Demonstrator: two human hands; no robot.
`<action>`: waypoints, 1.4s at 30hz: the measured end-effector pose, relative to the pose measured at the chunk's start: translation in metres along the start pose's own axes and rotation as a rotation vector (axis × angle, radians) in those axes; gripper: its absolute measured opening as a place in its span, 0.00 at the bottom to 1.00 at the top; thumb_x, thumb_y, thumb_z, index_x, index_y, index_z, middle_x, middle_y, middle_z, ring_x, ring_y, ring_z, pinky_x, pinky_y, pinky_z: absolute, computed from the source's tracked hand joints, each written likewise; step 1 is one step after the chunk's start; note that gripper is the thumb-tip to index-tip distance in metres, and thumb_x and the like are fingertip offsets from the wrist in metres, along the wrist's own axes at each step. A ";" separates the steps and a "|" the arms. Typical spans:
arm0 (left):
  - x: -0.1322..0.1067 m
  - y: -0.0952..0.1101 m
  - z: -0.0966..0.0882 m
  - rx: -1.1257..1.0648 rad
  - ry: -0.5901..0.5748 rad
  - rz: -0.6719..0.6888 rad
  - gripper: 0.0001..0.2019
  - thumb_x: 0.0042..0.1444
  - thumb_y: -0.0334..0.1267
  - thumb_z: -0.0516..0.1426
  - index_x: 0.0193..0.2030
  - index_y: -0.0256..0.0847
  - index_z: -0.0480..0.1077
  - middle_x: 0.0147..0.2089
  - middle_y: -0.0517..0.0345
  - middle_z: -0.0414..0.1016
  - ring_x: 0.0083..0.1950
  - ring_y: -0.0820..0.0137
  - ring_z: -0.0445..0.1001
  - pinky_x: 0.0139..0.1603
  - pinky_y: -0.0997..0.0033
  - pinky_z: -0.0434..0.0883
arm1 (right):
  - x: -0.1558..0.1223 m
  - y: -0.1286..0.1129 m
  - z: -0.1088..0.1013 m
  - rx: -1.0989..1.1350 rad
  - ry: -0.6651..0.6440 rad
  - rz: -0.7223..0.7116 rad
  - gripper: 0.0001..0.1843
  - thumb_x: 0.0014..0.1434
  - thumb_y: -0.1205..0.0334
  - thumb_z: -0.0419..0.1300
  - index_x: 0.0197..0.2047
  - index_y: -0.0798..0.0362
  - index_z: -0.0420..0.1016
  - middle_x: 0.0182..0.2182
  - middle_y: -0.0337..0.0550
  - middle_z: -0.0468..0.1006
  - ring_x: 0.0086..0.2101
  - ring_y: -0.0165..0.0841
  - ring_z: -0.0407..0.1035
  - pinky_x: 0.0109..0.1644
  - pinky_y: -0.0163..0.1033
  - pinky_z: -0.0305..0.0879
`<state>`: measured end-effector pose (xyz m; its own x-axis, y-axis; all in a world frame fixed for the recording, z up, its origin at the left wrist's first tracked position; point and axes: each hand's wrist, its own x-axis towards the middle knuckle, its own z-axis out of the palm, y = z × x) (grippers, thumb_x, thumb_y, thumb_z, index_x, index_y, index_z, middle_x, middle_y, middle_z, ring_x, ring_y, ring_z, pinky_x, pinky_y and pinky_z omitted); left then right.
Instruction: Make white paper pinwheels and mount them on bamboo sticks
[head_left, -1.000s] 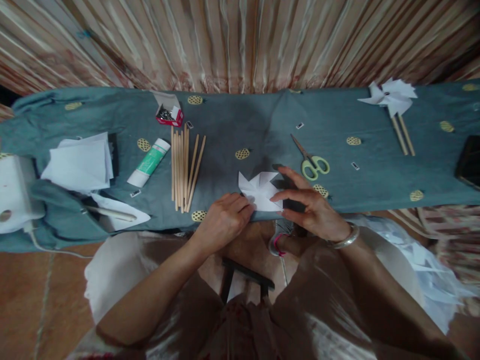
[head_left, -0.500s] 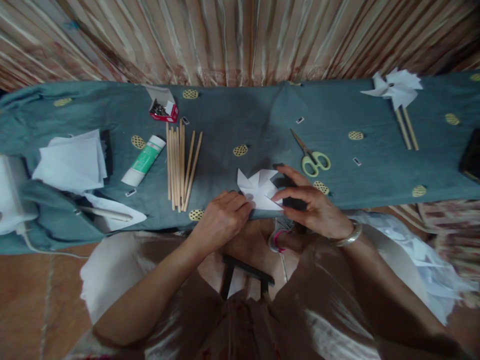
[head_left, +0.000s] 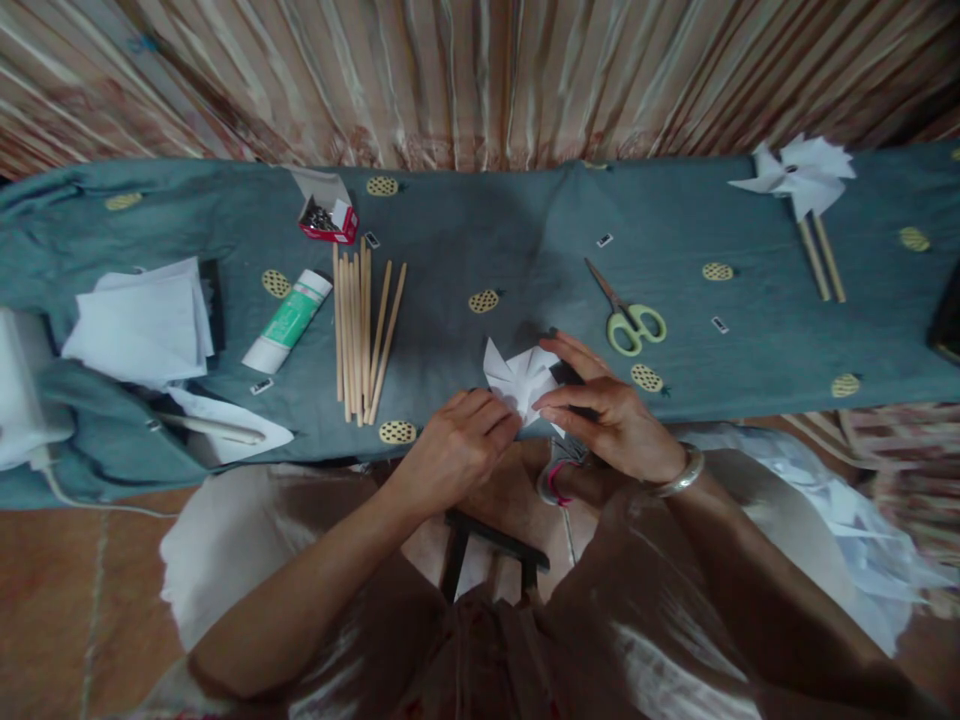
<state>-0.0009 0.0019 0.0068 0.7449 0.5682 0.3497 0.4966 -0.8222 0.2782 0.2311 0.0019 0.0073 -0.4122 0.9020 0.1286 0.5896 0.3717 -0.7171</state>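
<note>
A white paper pinwheel [head_left: 523,375] with pointed blades is between my hands at the table's near edge. My left hand [head_left: 466,440] grips its lower left side, fingers closed on the paper. From the other side, my right hand [head_left: 600,410] holds the right part, thumb and fingers bent around the blades. My fingers cover some of the pinwheel's lower edge. Green-handled scissors [head_left: 628,318] lie beyond my right hand. To the left of my left hand, several thin wooden sticks [head_left: 356,335] lie side by side.
A green and white glue tube [head_left: 287,322] and an open red box of small metal pieces [head_left: 328,222] are at left. Farther left lie a stack of white paper [head_left: 142,325] and a white power strip [head_left: 26,385]. Finished-looking pinwheels on sticks [head_left: 810,175] rest far right.
My right hand has moved slightly left, its fingers closing in on the paper blades. The pinwheel has shifted a little to the right, and my left hand with it.
</note>
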 end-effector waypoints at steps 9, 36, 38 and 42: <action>-0.002 0.003 0.008 -0.053 0.081 -0.022 0.09 0.65 0.30 0.54 0.50 0.31 0.71 0.42 0.49 0.78 0.44 0.64 0.76 0.45 0.62 0.77 | 0.001 -0.007 0.014 -0.131 0.123 -0.042 0.08 0.63 0.61 0.60 0.35 0.48 0.81 0.64 0.45 0.69 0.68 0.47 0.54 0.67 0.59 0.62; -0.001 0.004 0.009 -0.111 -0.018 -0.035 0.10 0.67 0.29 0.51 0.48 0.33 0.73 0.43 0.51 0.76 0.47 0.66 0.73 0.48 0.65 0.78 | -0.001 -0.019 0.032 -0.340 0.256 -0.059 0.09 0.66 0.63 0.56 0.35 0.52 0.75 0.64 0.53 0.68 0.68 0.47 0.54 0.67 0.59 0.58; -0.001 0.004 0.008 -0.111 -0.024 -0.033 0.10 0.67 0.29 0.51 0.48 0.32 0.73 0.43 0.51 0.76 0.47 0.66 0.73 0.48 0.66 0.78 | -0.001 -0.019 0.034 -0.331 0.263 -0.044 0.09 0.66 0.63 0.55 0.36 0.51 0.76 0.64 0.50 0.68 0.68 0.46 0.54 0.68 0.59 0.57; 0.000 0.005 0.007 -0.103 -0.021 -0.034 0.09 0.66 0.29 0.52 0.47 0.32 0.73 0.42 0.51 0.76 0.46 0.66 0.73 0.47 0.67 0.78 | -0.002 -0.016 0.035 -0.301 0.280 -0.043 0.07 0.66 0.61 0.57 0.40 0.49 0.76 0.65 0.47 0.67 0.68 0.45 0.53 0.69 0.58 0.56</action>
<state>0.0044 -0.0023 0.0017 0.7378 0.5944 0.3200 0.4745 -0.7938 0.3804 0.1985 -0.0136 -0.0057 -0.2610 0.8935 0.3654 0.7700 0.4210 -0.4795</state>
